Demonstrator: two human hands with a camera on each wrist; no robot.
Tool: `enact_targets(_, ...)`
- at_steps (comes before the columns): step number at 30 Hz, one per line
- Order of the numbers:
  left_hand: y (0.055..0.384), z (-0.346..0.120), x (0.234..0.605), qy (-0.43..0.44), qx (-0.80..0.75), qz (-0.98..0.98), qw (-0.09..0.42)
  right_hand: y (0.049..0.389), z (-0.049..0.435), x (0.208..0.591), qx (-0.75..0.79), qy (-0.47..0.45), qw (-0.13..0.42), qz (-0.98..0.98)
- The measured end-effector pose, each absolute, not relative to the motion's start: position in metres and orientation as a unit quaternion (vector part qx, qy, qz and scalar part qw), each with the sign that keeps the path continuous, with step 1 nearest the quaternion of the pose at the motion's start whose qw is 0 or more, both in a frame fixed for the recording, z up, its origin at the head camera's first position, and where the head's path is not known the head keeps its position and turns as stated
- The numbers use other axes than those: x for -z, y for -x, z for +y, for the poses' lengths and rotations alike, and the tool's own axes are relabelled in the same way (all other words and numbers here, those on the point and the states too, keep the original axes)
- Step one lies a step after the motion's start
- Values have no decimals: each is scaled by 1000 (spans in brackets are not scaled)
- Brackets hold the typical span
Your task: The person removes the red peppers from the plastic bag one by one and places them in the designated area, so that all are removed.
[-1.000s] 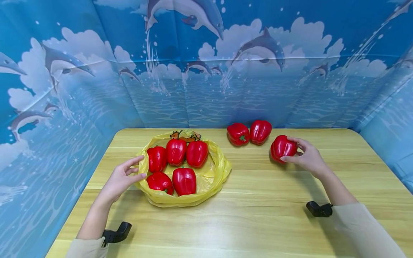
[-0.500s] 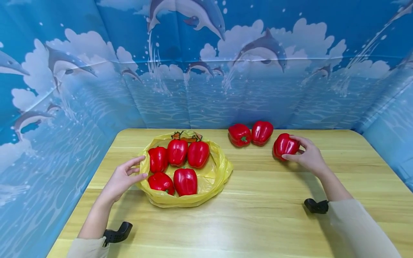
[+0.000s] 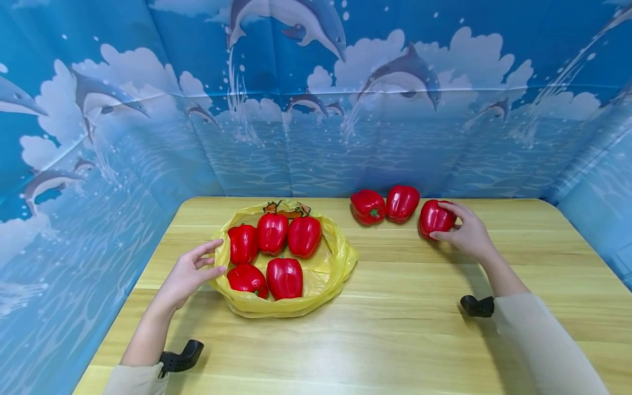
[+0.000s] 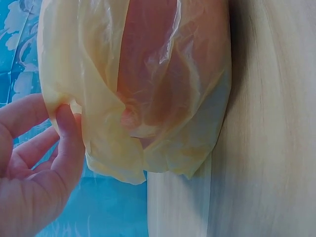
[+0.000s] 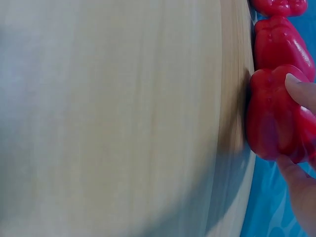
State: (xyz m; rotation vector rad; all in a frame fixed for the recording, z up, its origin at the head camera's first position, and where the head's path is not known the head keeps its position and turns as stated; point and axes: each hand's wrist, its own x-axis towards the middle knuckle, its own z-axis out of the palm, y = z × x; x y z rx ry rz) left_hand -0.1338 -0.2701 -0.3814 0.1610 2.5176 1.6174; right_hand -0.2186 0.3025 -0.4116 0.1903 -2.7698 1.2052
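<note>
A yellow plastic bag (image 3: pixel 340 263) sits on the left of the table with its mouth spread wide, several red bell peppers (image 3: pixel 285 278) inside. At its left edge my left hand (image 3: pixel 186 277) pinches the bag's side with thumb and index finger; the left wrist view shows the thin plastic (image 4: pixel 103 98) folded there. My right hand (image 3: pixel 466 233) grips a red bell pepper (image 3: pixel 435 218) between thumb and fingers near the back of the table. Left of that pepper lie two more red bell peppers, one on its side (image 3: pixel 367 207) with its green stem forward, the other (image 3: pixel 402 203) beside it.
The pale wooden table (image 3: pixel 385 329) ends at a blue dolphin-print curtain (image 3: pixel 316 148), which rises right behind the peppers and along both sides. Black wrist cameras (image 3: pixel 181 356) are strapped near both sleeves.
My right hand has moved the gripped bell pepper backward, toward the curtain and alongside the other two. The left hand keeps its place at the bag, and the head view has shifted slightly.
</note>
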Motion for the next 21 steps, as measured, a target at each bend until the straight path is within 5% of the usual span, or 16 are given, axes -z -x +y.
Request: enact_targets(21,135,-271,380,-51,-539,838,75,250,304,406,-390,-63,42,-918)
